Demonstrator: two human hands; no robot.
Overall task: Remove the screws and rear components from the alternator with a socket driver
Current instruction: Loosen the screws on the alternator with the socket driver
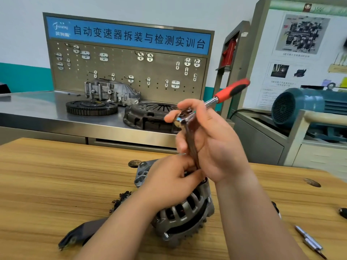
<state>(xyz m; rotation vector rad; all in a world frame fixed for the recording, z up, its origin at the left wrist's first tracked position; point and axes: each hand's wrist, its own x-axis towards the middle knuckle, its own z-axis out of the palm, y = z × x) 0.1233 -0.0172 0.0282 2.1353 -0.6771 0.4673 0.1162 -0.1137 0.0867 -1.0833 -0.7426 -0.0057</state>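
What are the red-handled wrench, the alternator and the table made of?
Ratchet wrench: matte red and black grip, probably rubber or plastic; shiny shank, like chromed steel. Alternator: dull grey ribbed casing, looks like cast aluminium. Table: wood-grain top, maybe laminate rather than solid wood.

A wood counter (56, 175) fills the foreground, and a steel counter (37, 109) stands just behind it. A grey pegboard (122, 72) rises from the steel counter's back edge, dotted with metal hooks and topped by a blue banner (129, 37) with Chinese lettering. A ring gear (92, 107), a clutch cover (148, 115) and a cast housing (110, 92) lie before the pegboard. The wall (112, 8) is white above a teal band (22, 76). To the right, a grey frame holds something red (228, 53), perhaps a jack. Beside the frame, a poster board (300, 44) stands over a blue motor (300, 106) and a grey cabinet (259, 143). The light is even.
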